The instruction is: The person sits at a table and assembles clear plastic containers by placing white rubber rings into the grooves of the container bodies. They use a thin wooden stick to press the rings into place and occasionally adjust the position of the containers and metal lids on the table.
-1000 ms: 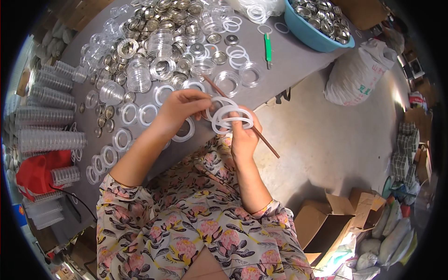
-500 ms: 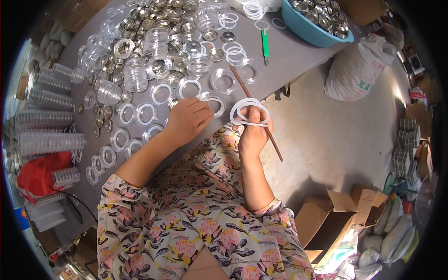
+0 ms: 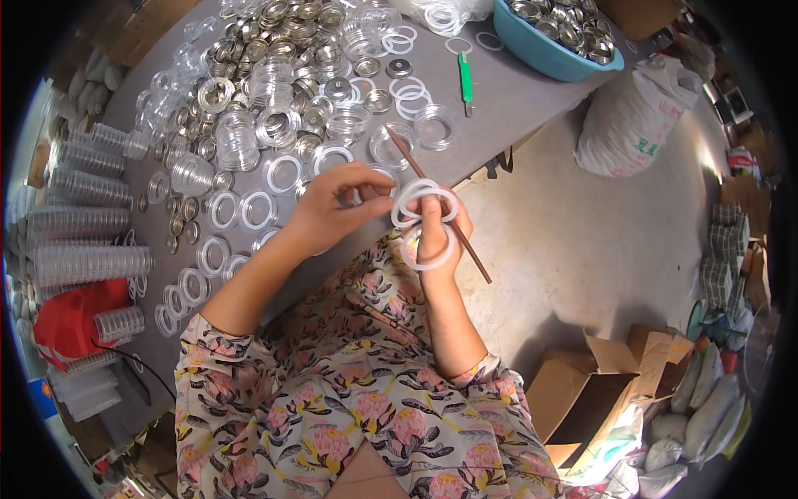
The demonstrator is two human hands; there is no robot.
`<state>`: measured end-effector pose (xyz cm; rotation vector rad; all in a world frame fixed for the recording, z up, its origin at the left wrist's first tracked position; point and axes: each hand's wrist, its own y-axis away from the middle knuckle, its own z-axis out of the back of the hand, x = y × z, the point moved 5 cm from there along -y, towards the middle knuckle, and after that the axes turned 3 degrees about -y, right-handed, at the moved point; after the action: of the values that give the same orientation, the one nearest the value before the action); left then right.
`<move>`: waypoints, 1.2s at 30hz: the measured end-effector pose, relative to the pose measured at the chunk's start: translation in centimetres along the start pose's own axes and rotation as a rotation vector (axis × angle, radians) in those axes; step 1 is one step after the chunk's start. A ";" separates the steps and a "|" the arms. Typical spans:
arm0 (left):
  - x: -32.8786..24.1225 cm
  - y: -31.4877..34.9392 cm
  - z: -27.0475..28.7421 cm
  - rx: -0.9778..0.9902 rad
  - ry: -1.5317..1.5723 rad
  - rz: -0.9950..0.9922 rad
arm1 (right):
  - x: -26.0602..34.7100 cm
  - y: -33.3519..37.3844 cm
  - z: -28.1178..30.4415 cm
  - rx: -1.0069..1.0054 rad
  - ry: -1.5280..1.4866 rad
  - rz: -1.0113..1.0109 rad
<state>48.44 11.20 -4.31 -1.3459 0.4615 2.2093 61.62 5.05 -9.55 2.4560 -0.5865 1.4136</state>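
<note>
My right hand [image 3: 445,237] is closed around a thin brown stick [image 3: 475,257] and several white sealing rings [image 3: 401,218]. The stick slants from upper left to lower right through the grip. One of the rings hangs lower, over the thumb side of the hand. Just left of the rings, my left hand [image 3: 337,204] has its thumb and forefinger apart, tips close to the rings, with nothing visible between them. Under and beyond the left hand lie clear plastic ring-shaped lids with white rims [image 3: 331,156], partly hidden by it. A clear lid [image 3: 388,150] lies behind the stick's upper end.
Metal lids [image 3: 249,41] and clear lids heap up on the grey table [image 3: 507,104]. Clear lid stacks [image 3: 91,220] line the left side, near a red cloth item [image 3: 71,324]. A green cutter [image 3: 466,81], blue basin [image 3: 557,46], white sack [image 3: 636,116] and cardboard box [image 3: 573,399] are around.
My left hand has opened its fingers and come toward the rings. My right hand has shifted slightly left with the stick, and one white ring now hangs lower over it.
</note>
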 end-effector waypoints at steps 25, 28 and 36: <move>0.7 -2.4 -0.7 -0.090 0.515 0.199 | 1.3 -1.4 1.0 -0.095 -0.027 0.033; 1.7 -2.5 -1.1 -0.028 0.473 0.201 | 1.2 -1.4 0.8 -0.034 -0.016 0.007; 2.8 -3.7 1.3 -0.332 0.339 0.237 | 1.8 -2.2 2.4 -0.220 -0.065 0.152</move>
<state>48.56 15.55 -6.34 -1.9488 0.4020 2.3267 65.28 5.69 -9.17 2.3314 -0.9090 1.2495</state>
